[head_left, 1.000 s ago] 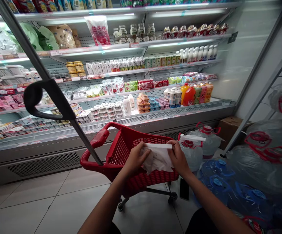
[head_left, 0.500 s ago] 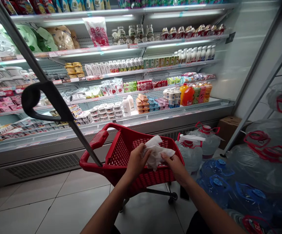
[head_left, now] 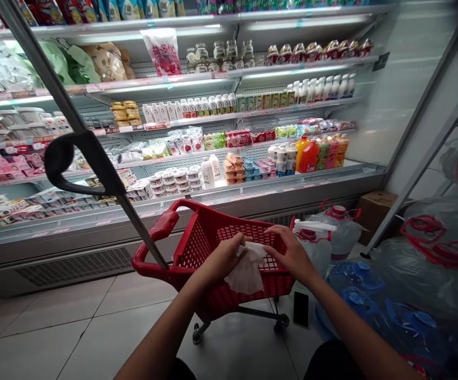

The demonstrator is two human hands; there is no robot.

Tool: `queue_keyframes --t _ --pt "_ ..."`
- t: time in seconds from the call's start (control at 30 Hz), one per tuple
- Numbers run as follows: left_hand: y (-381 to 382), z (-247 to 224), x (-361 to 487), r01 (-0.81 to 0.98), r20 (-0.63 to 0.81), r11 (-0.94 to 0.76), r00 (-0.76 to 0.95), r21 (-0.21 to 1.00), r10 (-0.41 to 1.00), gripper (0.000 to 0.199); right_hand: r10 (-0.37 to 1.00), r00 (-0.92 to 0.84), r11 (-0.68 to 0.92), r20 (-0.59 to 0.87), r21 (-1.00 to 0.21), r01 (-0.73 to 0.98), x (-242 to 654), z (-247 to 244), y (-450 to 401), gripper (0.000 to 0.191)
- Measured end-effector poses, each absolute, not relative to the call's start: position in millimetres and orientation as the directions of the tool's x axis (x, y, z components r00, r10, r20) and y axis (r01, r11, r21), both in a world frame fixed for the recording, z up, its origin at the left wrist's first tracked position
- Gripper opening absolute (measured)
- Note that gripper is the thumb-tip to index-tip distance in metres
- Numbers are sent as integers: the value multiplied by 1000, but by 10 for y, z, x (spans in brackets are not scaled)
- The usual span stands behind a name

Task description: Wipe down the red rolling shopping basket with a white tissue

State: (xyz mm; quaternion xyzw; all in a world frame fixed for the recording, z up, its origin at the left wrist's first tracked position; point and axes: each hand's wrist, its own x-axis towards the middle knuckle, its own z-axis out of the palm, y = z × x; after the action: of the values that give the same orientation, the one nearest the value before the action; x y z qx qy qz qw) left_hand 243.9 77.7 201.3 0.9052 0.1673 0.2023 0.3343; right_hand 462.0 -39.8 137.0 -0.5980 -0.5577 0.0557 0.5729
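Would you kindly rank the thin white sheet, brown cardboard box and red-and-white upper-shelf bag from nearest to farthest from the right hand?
From the right hand, in the head view:
1. White sheet: just to its left.
2. Cardboard box: beyond it, right.
3. Red-and-white bag: high up, left.
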Motion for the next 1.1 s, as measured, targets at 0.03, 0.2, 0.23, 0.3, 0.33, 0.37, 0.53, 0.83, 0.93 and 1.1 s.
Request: queue_keyframes --t 0.03,0.2,0.23,0.3,0.33,0.37,0.53,0.83,0.93,1.1 --pt "760 2038 2459 114 265 -707 876 698 402 5 788 316 282 528 -766 577 4596 1455 -387 30" --pt "742 2138 2440 -64 383 -664 856 745 346 5 927 277 191 252 -954 229 4583 1560 -392 40" --pt "746 2149 2416 -69 384 -667 860 742 337 4 922 309 197 234 -969 147 4572 1534 -403 42" --pt "753 2155 2365 -63 362 -657 872 751 331 12 919 347 205 186 -978 -21 4521 1458 -426 46" --pt "756 2152 2343 -50 345 -643 874 764 343 20 926 343 195 155 -977 -87 4488 1410 -437 47" --pt "757 2147 2326 -30 325 -625 873 780 364 28 937 327 176 127 -976 -125 4457 1358 -446 50" --pt "733 2147 2301 119 222 -587 851 800 476 39 949 265 97 172 -957 272 4463 1172 -470 53" --pt "586 2217 2400 62 226 -767 938 638 264 35 958 51 256 281 -924 282 4432 1536 -449 48" --pt "574 2161 2413 58 238 -793 939 606 250 24 980 -12 197 199 -959 205 4375 1505 -467 38" --pt "551 2025 2404 -15 297 -742 922 670 249 24 992 -2 129 129 -991 33 4324 1390 -502 36"
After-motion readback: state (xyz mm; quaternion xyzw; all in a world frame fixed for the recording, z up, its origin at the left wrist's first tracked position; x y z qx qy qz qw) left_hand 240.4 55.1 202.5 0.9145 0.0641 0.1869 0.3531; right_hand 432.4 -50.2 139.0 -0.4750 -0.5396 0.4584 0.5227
